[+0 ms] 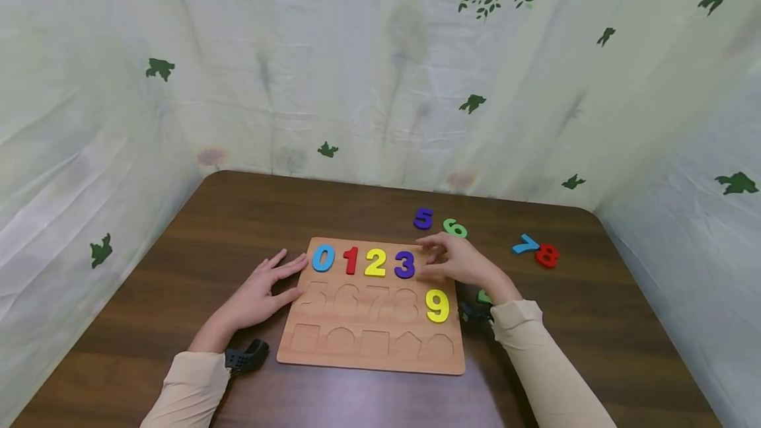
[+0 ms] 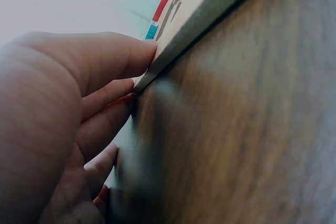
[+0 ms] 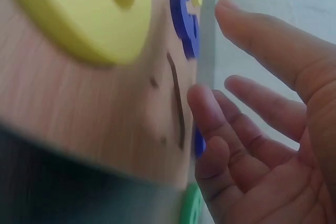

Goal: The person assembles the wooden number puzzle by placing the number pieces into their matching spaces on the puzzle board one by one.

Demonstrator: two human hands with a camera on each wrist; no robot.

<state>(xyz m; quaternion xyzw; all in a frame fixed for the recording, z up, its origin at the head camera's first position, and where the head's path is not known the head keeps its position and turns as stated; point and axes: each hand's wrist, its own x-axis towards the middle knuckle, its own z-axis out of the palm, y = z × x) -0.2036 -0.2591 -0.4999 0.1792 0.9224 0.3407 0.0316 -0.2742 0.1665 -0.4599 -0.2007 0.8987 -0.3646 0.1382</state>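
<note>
A wooden number board [image 1: 341, 292] lies on the table, with a blue 0 [image 1: 323, 258], red 1 [image 1: 351, 260], yellow 2 [image 1: 375, 263] and dark blue 3 [image 1: 405, 265] along its top row. Below at the right sits a yellow 9 [image 1: 437, 306]. My left hand [image 1: 261, 296] touches the board's left edge with extended fingers, thumb at the rim in the left wrist view. Over the top right corner hovers my right hand [image 1: 458, 261], thumb and fingers apart with nothing between them. The right wrist view shows a bare recess [image 3: 177, 103] beside the 3 there.
Behind the board lie a dark blue 5 [image 1: 423, 218] and a green 6 [image 1: 454, 228]. Farther right, a blue 7 [image 1: 526, 244] sits beside a red 8 [image 1: 547, 255]. A green piece [image 1: 483, 296] is partly hidden under the right wrist. A patterned curtain [image 1: 368, 84] surrounds the table.
</note>
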